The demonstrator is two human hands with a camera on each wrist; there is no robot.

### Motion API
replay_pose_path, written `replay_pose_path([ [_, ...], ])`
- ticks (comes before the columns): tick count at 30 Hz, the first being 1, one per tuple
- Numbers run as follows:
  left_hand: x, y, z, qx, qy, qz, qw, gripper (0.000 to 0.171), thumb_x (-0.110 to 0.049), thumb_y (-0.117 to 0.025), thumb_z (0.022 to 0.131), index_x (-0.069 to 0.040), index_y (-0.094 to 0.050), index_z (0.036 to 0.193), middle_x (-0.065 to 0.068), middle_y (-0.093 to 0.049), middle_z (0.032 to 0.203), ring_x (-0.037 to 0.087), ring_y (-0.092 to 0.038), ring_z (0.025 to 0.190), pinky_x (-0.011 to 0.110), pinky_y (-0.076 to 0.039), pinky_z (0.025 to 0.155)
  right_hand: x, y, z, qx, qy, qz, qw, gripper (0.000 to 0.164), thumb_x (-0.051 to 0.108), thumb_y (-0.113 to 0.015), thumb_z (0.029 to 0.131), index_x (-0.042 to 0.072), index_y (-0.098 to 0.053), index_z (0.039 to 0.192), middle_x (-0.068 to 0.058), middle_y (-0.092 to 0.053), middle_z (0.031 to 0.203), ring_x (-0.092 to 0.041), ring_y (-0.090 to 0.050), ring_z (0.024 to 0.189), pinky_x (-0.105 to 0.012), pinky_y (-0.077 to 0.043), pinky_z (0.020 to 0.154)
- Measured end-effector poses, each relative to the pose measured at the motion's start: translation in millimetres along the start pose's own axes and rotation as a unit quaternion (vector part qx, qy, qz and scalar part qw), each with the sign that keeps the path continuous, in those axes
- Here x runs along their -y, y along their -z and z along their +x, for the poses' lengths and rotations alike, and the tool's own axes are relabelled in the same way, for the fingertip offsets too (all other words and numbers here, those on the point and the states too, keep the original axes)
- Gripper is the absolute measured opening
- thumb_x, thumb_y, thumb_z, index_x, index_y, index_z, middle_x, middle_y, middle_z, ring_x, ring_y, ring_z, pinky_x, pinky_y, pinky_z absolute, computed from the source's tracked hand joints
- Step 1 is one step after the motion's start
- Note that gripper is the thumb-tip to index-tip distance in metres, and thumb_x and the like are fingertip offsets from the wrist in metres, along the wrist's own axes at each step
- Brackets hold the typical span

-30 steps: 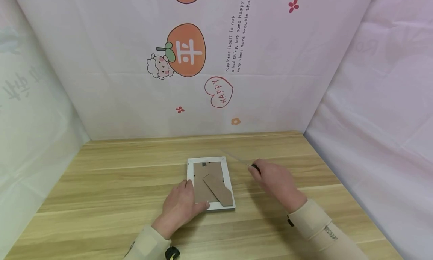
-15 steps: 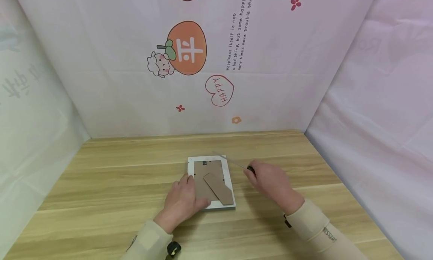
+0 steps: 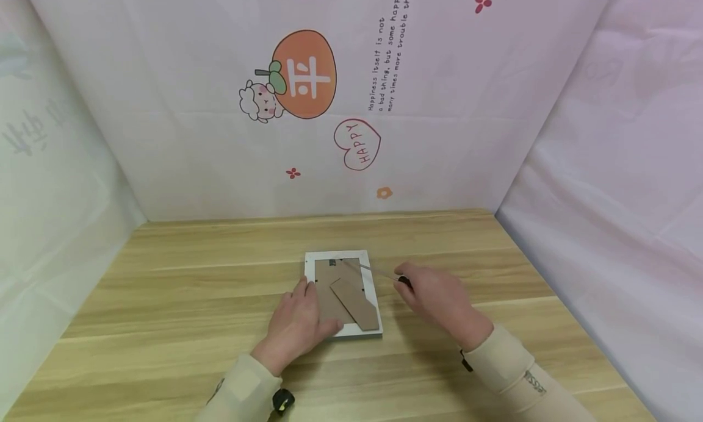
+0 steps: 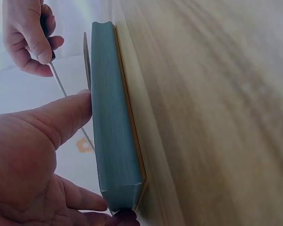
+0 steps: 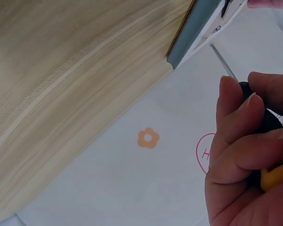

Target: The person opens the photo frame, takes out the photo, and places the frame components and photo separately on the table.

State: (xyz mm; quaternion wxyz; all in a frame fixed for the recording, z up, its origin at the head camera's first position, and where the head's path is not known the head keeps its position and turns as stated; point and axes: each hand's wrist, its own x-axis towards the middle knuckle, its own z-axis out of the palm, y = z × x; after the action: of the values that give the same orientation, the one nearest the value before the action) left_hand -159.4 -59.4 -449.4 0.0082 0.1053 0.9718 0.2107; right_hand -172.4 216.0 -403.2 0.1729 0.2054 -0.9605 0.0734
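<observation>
A picture frame [image 3: 370,282] lies face down on the table, its white border around a brown backing board. A brown easel leg [image 3: 357,306] sits slantwise on that board, and small black tabs show along the board's edges. My left hand [image 3: 296,324] grips the frame's near left corner, thumb on the near border, fingers along the left side. The left wrist view shows the blue-green side of the frame [image 4: 111,108]. In my right hand [image 3: 439,297] is a screwdriver [image 5: 269,120] with a black and yellow handle. Its thin shaft [image 3: 384,273] reaches over the frame's far right part; whether the tip touches is unclear.
The wood-grain table [image 3: 165,300] runs back to a white printed cloth [image 3: 219,178]. More white cloth hangs at the left and right sides. Both forearms wear pale cuffs, and a small black device [image 3: 283,401] sits by the left cuff.
The screwdriver's tip has come nearer, from beyond the frame's far right corner to over the backing board. My right hand has shifted slightly left. My left hand keeps hold of the frame.
</observation>
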Motion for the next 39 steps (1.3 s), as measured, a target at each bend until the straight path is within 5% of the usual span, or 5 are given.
replay_pose_path([
  [8,-0.6,0.5,0.9,0.002,0.002,0.004,1.0000,0.103,-0.062,-0.070,0.075,0.008,-0.039,0.143,0.028,-0.030,0.154,0.045,-0.043,0.126,0.053,-0.043,0.101,1.8,-3.1,0.8,0.031,-0.005,-0.002,1.000,0.024,0.033,-0.063,0.091,0.021,-0.068,0.111,0.007,-0.065,0.074,-0.006,-0.047,0.055,-0.029,-0.037,0.042],
  [24,2.3,0.4,3.1,0.016,0.004,0.011,0.9998,0.102,-0.064,-0.067,0.076,0.005,-0.038,0.145,0.026,-0.028,0.156,0.043,-0.045,0.122,0.051,-0.045,0.097,5.9,-11.6,0.4,0.000,0.022,-0.015,1.000,0.016,0.026,-0.067,0.089,0.021,-0.070,0.104,0.007,-0.063,0.069,-0.006,-0.049,0.054,-0.029,-0.038,0.042],
  [39,2.6,0.8,4.8,0.021,-0.006,0.027,0.9994,0.101,-0.064,-0.066,0.077,0.005,-0.039,0.145,0.027,-0.029,0.155,0.041,-0.048,0.117,0.049,-0.048,0.091,5.9,-15.8,0.1,0.021,0.001,-0.022,1.000,0.016,0.026,-0.066,0.090,0.021,-0.068,0.105,0.006,-0.058,0.065,-0.008,-0.047,0.052,-0.030,-0.035,0.040],
])
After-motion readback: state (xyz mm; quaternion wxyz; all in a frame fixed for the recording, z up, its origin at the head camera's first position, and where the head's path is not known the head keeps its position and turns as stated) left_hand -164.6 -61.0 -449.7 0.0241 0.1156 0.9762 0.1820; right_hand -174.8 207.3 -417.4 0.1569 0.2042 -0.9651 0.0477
